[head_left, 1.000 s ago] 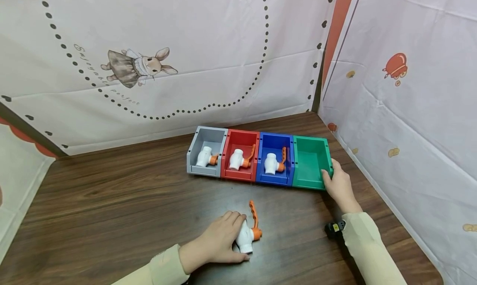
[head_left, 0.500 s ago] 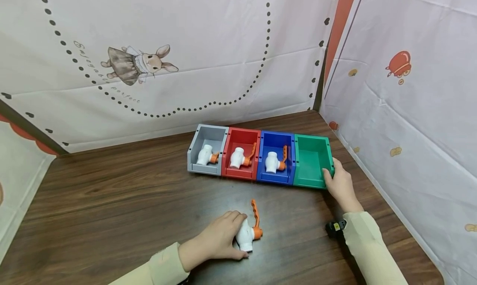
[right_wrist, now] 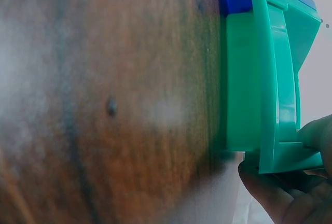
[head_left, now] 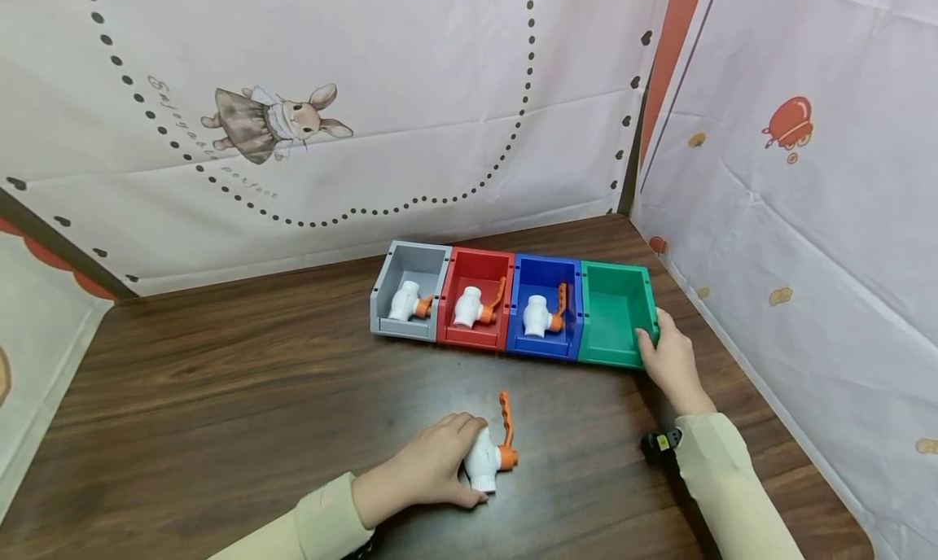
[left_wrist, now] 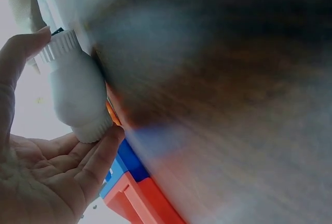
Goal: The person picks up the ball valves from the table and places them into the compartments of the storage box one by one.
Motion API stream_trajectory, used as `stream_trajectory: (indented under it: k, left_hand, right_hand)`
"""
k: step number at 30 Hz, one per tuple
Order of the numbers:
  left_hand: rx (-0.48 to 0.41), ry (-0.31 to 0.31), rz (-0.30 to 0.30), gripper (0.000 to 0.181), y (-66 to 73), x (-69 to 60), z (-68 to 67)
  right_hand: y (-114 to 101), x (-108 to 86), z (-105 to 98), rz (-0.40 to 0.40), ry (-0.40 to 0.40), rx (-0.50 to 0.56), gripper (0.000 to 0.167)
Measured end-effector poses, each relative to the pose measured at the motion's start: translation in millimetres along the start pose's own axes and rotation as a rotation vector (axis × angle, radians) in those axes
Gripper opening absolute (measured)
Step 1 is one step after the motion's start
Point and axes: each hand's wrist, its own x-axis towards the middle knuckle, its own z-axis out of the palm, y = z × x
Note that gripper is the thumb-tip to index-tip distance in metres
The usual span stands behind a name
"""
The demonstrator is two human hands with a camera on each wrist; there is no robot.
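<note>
My left hand (head_left: pixel 437 462) holds a white ball valve (head_left: pixel 481 461) by its two ends, thumb on the near end and fingers on the far one. Its orange lever handle (head_left: pixel 506 417) points away from me. In the left wrist view the valve (left_wrist: pixel 78 86) spans the gap between thumb and fingertips. At the right end of the bin row, my right hand (head_left: pixel 672 360) grips the side wall of the green bin (head_left: pixel 614 356), thumb inside and fingers outside. The right wrist view shows this bin (right_wrist: pixel 244 84) with the thumb over its wall.
Left of the green bin stand a blue bin (head_left: pixel 538 348), a red bin (head_left: pixel 469 339) and a grey bin (head_left: pixel 405 329), joined in a row. Each of these holds one white valve with an orange handle. Printed cloth (head_left: pixel 440 96) hangs behind the wooden table (head_left: pixel 220 397).
The view has shifted slightly, so the bins sit a little higher in the picture. Both hands keep their holds, and the valve stays at nearly the same spot.
</note>
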Motion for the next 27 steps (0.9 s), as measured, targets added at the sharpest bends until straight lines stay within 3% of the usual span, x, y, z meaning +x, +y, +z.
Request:
stream_trajectory:
  k: [13,27]
  left_hand:
    - [-0.003,-0.034,-0.014,0.080,1.9,0.4,-1.6]
    - [-0.006,-0.055,0.060,0.080,-0.4,1.9,-10.4]
  right_hand:
    - [1.4,0.4,-1.8,0.003,-0.003,0.000,0.048]
    - [4.8,2.4,-4.0,0.004,-0.050,0.001,0.046]
